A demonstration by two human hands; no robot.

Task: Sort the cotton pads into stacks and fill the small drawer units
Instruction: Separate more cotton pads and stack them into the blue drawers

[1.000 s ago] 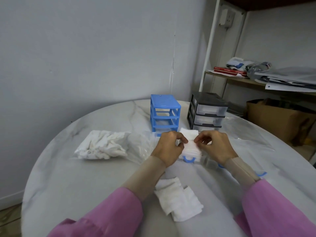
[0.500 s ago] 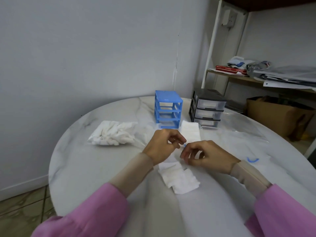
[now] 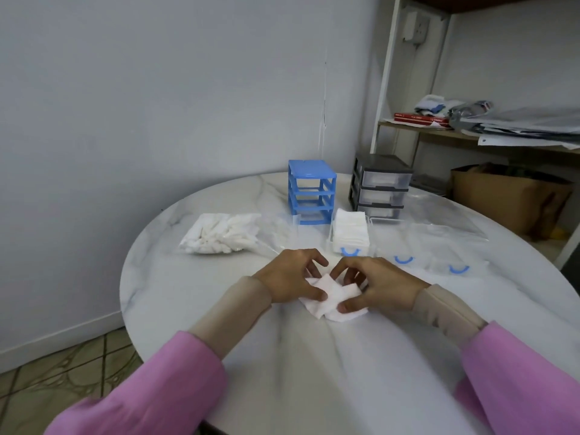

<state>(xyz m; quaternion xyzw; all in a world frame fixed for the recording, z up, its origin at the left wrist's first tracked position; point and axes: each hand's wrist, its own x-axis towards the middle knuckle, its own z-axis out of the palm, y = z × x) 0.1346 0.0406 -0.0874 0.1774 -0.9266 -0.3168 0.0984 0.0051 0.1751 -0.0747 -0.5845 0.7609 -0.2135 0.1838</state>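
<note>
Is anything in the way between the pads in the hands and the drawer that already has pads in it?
Nothing visible. The left hand and right hand hold the loose pads on the table. Only bare tabletop lies between them and the open drawer just beyond.

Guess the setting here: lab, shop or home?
Probably a home room or small storeroom, not a lab. A round marble-look table stands in a plain wall corner, a shelf holds books and loose papers, and a cardboard box sits on the tiled floor beneath it.
</note>
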